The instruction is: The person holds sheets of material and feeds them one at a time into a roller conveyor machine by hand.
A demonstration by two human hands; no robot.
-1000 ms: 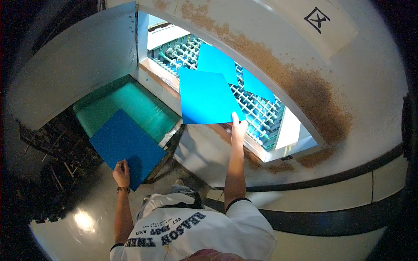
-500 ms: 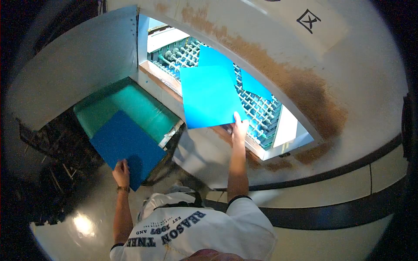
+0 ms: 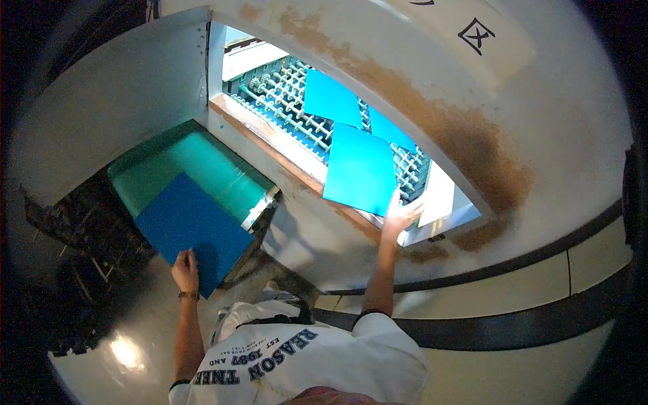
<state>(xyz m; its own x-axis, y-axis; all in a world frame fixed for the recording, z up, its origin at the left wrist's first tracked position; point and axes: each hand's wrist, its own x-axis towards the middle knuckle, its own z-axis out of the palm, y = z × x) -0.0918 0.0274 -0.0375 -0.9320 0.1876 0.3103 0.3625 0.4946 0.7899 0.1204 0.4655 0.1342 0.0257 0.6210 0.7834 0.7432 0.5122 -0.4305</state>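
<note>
My left hand (image 3: 185,270) pinches the near edge of a dark blue sheet (image 3: 192,229), which lies partly over a green surface. My right hand (image 3: 403,214) is at the lower right of the lit opening, its fingers apart beside the corner of a bright blue sheet (image 3: 361,169). That sheet lies over the rollers and reaches the opening's near ledge. Farther in, a second bright sheet (image 3: 332,98) and a third one (image 3: 391,128) rest on the rollers.
A roller bed (image 3: 283,101) shows inside the machine opening. The brown ledge (image 3: 270,145) runs along its near side. A green-lined tray (image 3: 209,152) stands left of the opening, below a raised grey panel (image 3: 115,101). Dark clutter fills the far left.
The bright sheet at my right hand has moved right and down onto the rollers. My right hand has shifted right and its fingers have opened. My left hand stays on the dark sheet.
</note>
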